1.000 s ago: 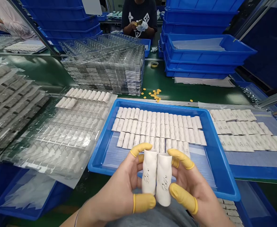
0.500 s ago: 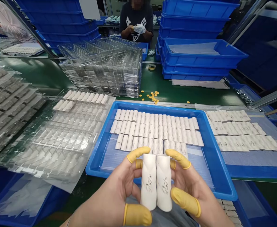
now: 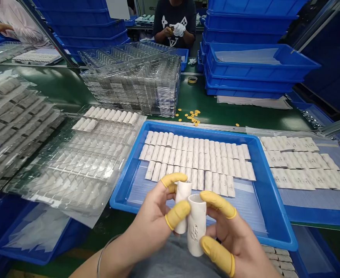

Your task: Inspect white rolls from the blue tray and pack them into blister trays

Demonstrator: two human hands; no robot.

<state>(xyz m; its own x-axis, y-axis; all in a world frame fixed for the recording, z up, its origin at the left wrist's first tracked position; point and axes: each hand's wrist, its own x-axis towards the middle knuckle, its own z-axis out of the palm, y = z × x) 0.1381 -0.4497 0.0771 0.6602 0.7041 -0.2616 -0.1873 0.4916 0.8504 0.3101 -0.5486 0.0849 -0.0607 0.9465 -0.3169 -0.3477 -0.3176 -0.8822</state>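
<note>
Yellow finger cots cover several fingertips of both hands. My left hand is closed around a white hollow tube, thumb across its front. Slightly nearer me, my right hand pinches a second white tube by its top and lower side; dark curly marks show on its front and its top end is open. The two tubes stand nearly upright, side by side and overlapping in view. Behind them lies a blue tray with rows of similar white tubes on a translucent sheet.
Left are clear plastic trays of tubes and a tall stack of filled trays. Empty clear trays stand behind, near loose yellow finger cots. Blue bins rise at the back right. More tubes lie right. A co-worker sits opposite.
The tubes, earlier level side by side with marks facing me, are now offset, the right one lower and nearer. My left thumb has moved up onto the left tube. The view has shifted slightly.
</note>
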